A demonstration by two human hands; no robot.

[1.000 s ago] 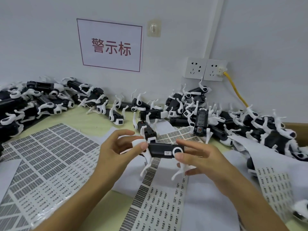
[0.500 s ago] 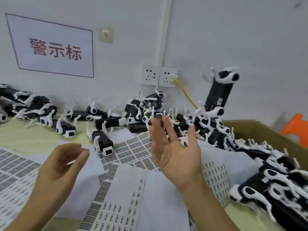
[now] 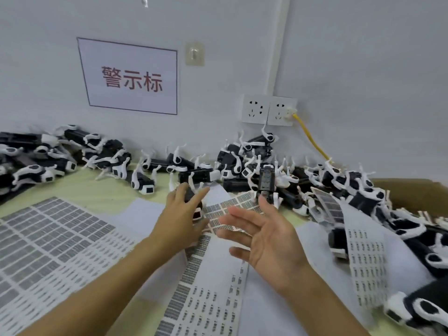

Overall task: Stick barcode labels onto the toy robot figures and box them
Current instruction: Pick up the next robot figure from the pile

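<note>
Black-and-white toy robot figures (image 3: 194, 174) lie in heaps along the wall and on the right. My left hand (image 3: 183, 218) reaches forward and lies over one robot figure (image 3: 196, 210) on the table, fingers spread and fairly straight on either side of its black body. My right hand (image 3: 266, 235) hovers empty above the label sheets, palm turned left and fingers relaxed. A large sheet of barcode labels (image 3: 48, 238) lies at the left. Further label strips lie at centre front (image 3: 206, 301) and at the right (image 3: 363, 265).
A brown cardboard box (image 3: 417, 194) stands at the far right behind a pile of figures (image 3: 358, 187). A red-lettered sign (image 3: 132, 77) and wall sockets (image 3: 269, 110) with a yellow cable (image 3: 312, 139) are on the wall.
A second ago both hands held one figure. It then flew off to the right, leaving both hands empty. Now my left hand has reached forward onto another figure on the table.
</note>
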